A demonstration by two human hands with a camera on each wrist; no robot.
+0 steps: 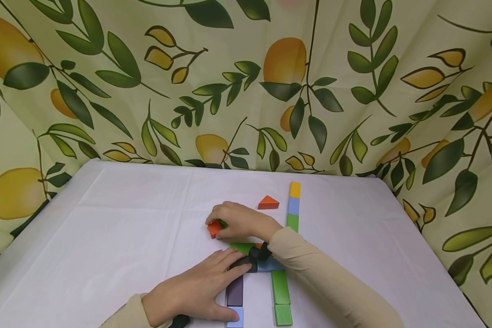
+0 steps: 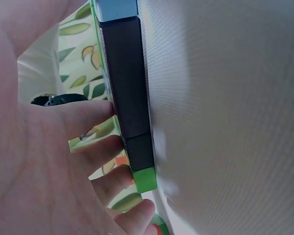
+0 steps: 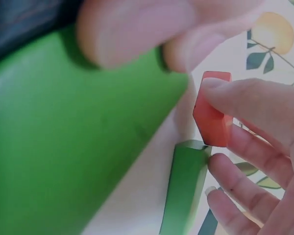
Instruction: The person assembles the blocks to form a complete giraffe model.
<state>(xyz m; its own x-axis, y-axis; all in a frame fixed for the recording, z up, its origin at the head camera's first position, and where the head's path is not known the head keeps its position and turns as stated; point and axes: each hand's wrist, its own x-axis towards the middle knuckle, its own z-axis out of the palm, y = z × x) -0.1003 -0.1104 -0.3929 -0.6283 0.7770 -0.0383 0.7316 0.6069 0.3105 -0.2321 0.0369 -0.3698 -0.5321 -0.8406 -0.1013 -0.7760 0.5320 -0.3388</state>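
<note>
My right hand point(image 1: 239, 221) pinches a red block point(image 1: 214, 229) between thumb and fingers. In the right wrist view the red block point(image 3: 214, 110) touches the end of a long green block point(image 3: 186, 186). My left hand point(image 1: 197, 284) lies with its fingers extended over the laid-out blocks, fingertips touching a dark block point(image 1: 252, 265) and thumb on a light blue block point(image 1: 235, 317). A dark purple block point(image 1: 235, 291) shows between them. In the left wrist view, the fingers touch the side of a dark row point(image 2: 125, 73), which ends in a green block point(image 2: 146, 179).
Two green blocks point(image 1: 280, 288) form a parallel row on the right, below a blue block point(image 1: 270, 264). Farther back stands a red triangular block point(image 1: 268, 203). A line of yellow point(image 1: 295, 189), blue point(image 1: 293, 206) and green point(image 1: 292, 222) blocks runs beside it. Patterned cloth point(image 1: 246, 91) hangs behind the table.
</note>
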